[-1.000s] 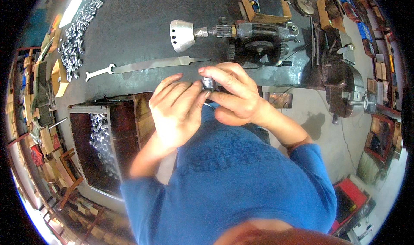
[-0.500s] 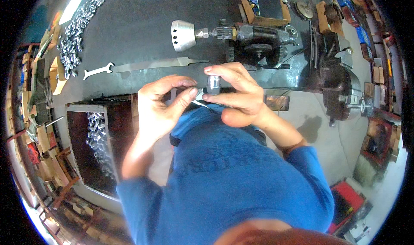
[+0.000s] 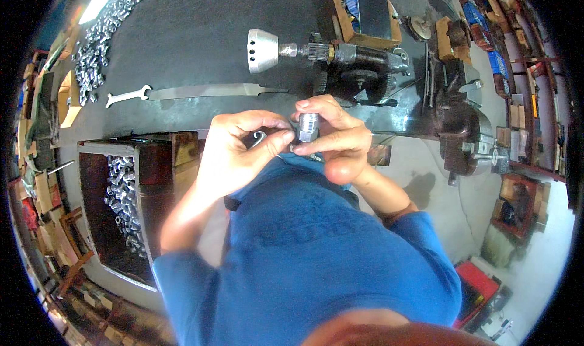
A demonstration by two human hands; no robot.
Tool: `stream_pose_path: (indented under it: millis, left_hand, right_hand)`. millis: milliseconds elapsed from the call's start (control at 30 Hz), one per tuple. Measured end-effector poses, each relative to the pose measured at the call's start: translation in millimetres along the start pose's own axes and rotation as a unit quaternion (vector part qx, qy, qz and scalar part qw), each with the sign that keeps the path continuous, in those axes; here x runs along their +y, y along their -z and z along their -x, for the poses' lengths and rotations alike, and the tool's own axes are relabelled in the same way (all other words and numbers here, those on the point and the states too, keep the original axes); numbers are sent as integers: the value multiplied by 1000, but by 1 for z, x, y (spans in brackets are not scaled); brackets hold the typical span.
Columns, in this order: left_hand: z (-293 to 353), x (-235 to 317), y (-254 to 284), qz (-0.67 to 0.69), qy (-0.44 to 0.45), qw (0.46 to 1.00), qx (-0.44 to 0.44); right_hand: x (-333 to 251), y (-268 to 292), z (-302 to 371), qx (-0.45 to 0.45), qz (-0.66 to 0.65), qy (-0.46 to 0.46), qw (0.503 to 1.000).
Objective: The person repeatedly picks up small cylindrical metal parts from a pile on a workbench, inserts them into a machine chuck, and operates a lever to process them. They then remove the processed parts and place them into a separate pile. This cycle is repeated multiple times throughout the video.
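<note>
Between the fingers of my right hand stands a shiny threaded metal fitting with a hex-shaped lower part. My fingertips touch its top end and its lower end. Close beside it, my left hand is closed, thumb against forefinger, on a thin metal piece with a curled, hook-like end. The rest of that piece is mostly hidden by my fingers, near the base of the fitting. Both hands are held in front of my blue shirt, at the near edge of the dark workbench.
On the bench lie a flat file, an open-end wrench and heaps of metal fittings. A geared machine with a silver cone-shaped head stands beyond my hands, a bench vise at right. Below left, an open box holds more fittings.
The hooked end of the thin piece now shows behind my left thumb. My left fingertips have come closer to the fitting, which stays in my right hand. The whole view has shifted slightly.
</note>
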State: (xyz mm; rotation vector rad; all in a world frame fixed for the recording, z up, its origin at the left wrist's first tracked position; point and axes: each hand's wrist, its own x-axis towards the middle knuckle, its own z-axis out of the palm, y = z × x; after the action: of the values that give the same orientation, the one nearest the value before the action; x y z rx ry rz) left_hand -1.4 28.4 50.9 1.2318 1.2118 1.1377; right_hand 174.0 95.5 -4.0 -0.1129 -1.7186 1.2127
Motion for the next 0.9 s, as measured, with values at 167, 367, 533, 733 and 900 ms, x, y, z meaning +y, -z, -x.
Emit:
stream_pose_path:
  millis: [167,367,533,733,900]
  left_hand:
    - [1,3,-1,13,-3,1000,-2]
    - [1,4,-2,-14,-11,1000,-9]
    - [1,3,-2,-22,-9,1000,-15]
    - [1,7,-3,-30,-14,999,-12]
    - [3,8,-8,-80,-61,995,28]
  right_hand:
    - [2,-3,0,22,-150,-53,987]
    - [5,0,-2,2,-232,-58,971]
    - [9,3,-3,-21,-220,-28,975]
    - [5,1,-2,0,-245,-63,968]
    - [4,3,1,8,-248,-68,966]
